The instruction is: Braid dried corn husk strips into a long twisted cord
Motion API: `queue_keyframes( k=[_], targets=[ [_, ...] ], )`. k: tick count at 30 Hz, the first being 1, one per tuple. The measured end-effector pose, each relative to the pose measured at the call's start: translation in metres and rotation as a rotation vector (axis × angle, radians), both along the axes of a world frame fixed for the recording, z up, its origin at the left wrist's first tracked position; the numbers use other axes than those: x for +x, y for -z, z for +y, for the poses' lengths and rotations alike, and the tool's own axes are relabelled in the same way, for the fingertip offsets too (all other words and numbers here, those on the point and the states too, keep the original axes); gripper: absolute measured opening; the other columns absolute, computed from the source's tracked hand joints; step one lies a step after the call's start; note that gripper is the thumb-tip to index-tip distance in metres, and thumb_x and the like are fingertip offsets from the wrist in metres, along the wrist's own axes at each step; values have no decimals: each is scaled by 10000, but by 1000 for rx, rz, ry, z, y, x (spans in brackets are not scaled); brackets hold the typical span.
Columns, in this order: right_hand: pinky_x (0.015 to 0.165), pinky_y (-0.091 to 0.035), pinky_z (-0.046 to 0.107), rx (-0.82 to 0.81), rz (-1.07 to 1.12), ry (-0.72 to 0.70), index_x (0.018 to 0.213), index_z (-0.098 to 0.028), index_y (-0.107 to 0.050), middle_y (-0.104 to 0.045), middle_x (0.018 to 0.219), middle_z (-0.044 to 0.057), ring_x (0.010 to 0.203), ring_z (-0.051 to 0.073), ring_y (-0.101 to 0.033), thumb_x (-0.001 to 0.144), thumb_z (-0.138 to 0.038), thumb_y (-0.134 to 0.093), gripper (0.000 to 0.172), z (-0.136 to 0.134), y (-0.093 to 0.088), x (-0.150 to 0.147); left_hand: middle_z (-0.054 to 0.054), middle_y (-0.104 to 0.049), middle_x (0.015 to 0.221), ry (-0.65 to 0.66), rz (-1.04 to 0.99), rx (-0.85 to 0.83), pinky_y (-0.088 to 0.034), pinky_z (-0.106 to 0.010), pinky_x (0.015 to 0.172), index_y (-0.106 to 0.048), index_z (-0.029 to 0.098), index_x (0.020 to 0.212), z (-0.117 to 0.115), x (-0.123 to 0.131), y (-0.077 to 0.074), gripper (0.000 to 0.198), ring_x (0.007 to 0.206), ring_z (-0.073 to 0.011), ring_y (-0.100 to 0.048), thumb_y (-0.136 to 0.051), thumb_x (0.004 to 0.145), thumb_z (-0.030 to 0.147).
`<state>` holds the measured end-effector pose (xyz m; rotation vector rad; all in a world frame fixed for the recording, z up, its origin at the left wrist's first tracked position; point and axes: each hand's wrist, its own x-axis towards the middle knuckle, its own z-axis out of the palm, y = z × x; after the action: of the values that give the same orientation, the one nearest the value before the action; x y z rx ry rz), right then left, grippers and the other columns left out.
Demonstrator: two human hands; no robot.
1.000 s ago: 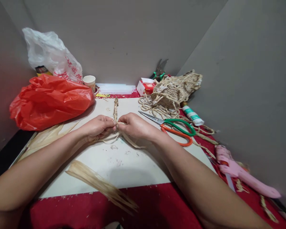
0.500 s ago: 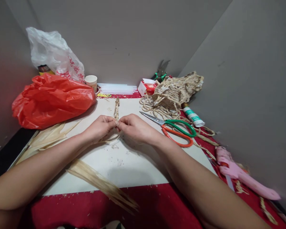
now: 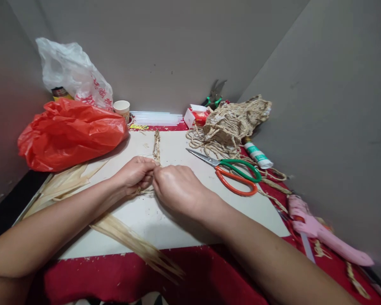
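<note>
Left hand (image 3: 139,174): thumb and index pinched together on the near end of the braid (image 3: 156,142), other fingers curled in. Right hand (image 3: 178,186): fingers curled under, tips hidden behind the back of the hand; can't tell what they grip. Hands touch or nearly touch, mid-frame. Braid runs up from the pinch toward the top edge of the white board (image 3: 184,231). Forearms come in from lower left and lower right, right hand back-up. Loose strand shows under the left hand. Husk strips (image 3: 127,237) at lower centre overhang the board's near edge onto the red surface (image 3: 203,271). Scissors (image 3: 214,162) right of centre; a stretch of board between them and the right hand. Red bag (image 3: 73,135) left, rope heap (image 3: 238,123) upper right.
</note>
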<state>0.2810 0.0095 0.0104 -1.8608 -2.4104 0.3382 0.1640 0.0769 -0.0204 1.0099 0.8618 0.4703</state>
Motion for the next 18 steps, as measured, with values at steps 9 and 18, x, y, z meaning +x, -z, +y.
queue_keyframes(
  k=[9, 18],
  targets=[
    [535, -311, 251, -9, 322, -189, 726, -166, -666, -611, 602, 46, 545, 138, -499, 821, -413, -538, 293, -15, -42, 19, 94, -254, 396, -2, -25, 76, -100, -186, 344, -546, 124, 630, 3, -4, -6, 160, 327, -21, -159, -577, 768, 201],
    [548, -400, 219, -366, 877, 50, 840, -126, -604, -614, 686, 16, 616, 129, -551, 679, -295, -683, 246, 38, 9, 46, 82, -285, 391, 40, -21, 144, -117, -188, 356, -510, 131, 590, 3, -4, -2, 228, 330, -21, -181, -548, 800, 210]
  ],
)
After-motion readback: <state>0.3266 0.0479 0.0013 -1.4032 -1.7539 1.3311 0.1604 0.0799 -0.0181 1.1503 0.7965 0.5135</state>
